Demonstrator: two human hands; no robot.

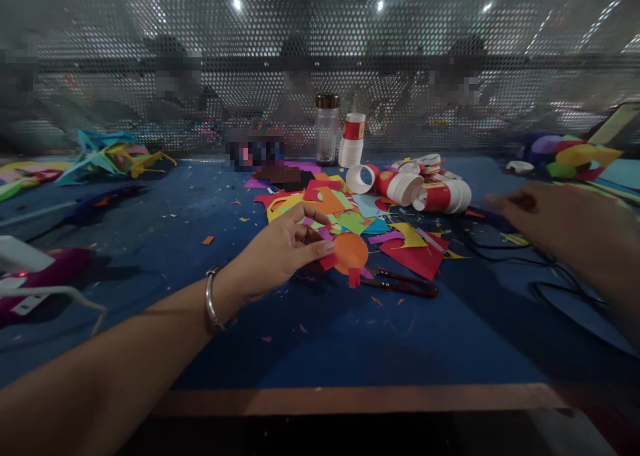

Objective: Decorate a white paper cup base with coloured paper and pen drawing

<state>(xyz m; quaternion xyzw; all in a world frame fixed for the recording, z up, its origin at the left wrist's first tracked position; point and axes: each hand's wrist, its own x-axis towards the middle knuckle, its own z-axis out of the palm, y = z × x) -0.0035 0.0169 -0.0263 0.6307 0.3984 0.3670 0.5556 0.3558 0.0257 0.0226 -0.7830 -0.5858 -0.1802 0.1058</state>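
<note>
My left hand (287, 246), with a bangle at the wrist, pinches an orange paper circle (353, 253) that has small red paper pieces at its lower edge. Below the circle, a pair of thread snips (405, 284) lies on the blue tabletop (310, 349). Behind the hand spreads a heap of coloured paper scraps (345, 203). On the right side, my right hand (530, 206) is smeared by motion, close to a dark tool with a cable (493, 219) whose kind I cannot make out. Its fingers are too blurred to read.
Paper cups (445, 196) lie behind the scraps, near an upright cup stack (353, 143) and a clear bottle (327, 133). A black cable (540, 259) loops at right. At left are a power strip (50, 276) and paper shapes (110, 156). A perforated screen (280, 76) stands behind.
</note>
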